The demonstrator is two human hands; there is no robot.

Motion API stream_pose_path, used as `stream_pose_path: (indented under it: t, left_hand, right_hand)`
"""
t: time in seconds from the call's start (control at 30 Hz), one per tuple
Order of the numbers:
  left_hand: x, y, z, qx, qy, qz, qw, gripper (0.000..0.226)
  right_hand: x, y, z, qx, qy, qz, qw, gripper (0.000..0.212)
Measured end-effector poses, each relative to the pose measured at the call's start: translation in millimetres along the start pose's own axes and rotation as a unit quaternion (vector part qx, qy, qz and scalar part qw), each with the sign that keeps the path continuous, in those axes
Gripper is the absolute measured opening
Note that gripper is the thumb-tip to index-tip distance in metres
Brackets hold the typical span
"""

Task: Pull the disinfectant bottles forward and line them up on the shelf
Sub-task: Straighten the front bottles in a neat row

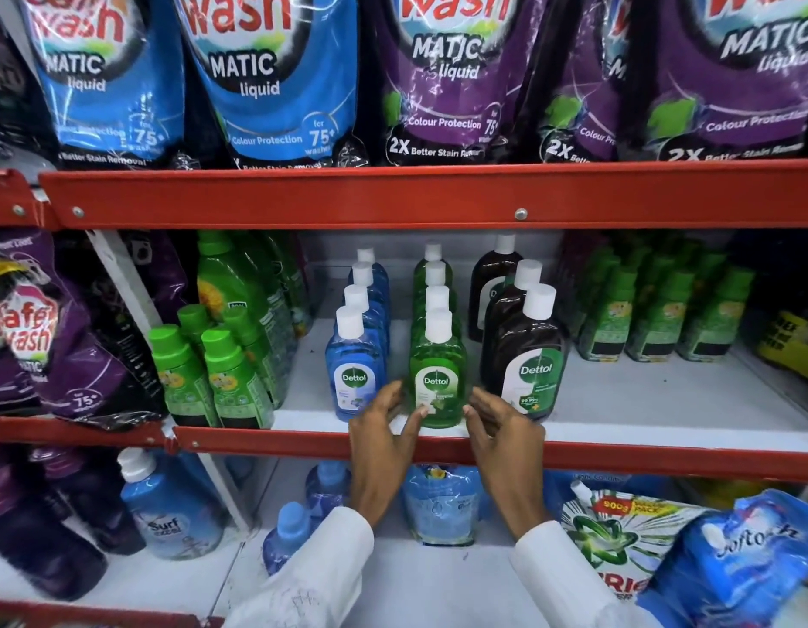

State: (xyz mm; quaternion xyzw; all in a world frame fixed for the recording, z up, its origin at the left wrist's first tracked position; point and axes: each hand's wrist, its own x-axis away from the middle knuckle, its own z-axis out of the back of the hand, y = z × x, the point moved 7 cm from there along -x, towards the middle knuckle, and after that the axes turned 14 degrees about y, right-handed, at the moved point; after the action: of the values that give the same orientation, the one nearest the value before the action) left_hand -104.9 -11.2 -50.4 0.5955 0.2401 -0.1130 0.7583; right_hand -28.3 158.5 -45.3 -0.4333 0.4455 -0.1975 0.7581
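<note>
Supermarket shelf point(619, 401) edged in red holds three rows of disinfectant bottles, blue, green and brown. At the front edge, the left hand point(384, 441) and right hand point(506, 441), fingers spread, flank the front green bottle point(438, 378); whether they touch it is unclear.

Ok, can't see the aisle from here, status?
Both hands open, left hand and right hand flanking front green bottle. It stands at the shelf edge. Nothing in the way.
</note>
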Motion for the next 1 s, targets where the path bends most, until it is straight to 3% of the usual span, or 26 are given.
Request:
stream_pose_path:
  t: [0.1, 0.2, 0.27, 0.33, 0.47, 1.0]
  left_hand:
    - [22, 10, 15, 0.002, 0.101, -0.039, 0.994, 0.030]
    - [44, 31, -8, 0.010, 0.080, -0.076, 0.994, 0.024]
    - [49, 41, -36, 0.013, 0.029, -0.067, 0.997, 0.028]
    - [47, 44, -59, 0.000, -0.015, -0.052, 0.999, 0.039]
    - [40, 45, -87, -0.046, -0.078, -0.048, 0.995, 0.046]
    - [31, 41, -93, -0.096, -0.054, -0.042, 0.993, 0.044]
  right_hand:
    - [3, 12, 46, -0.024, 0.094, 0.026, 0.995, 0.020]
    - [-16, 31, 86, -0.021, 0.169, 0.010, 0.985, 0.021]
    - [-37, 45, 93, 0.010, 0.134, -0.014, 0.991, 0.034]
    - [-53, 52, 84, 0.060, 0.047, -0.018, 0.997, 0.047]
    - [-64, 56, 70, 0.067, -0.063, 0.009, 0.996, 0.046]
    - [-69, 65, 80, 0.042, -0.029, 0.016, 0.999, 0.027]
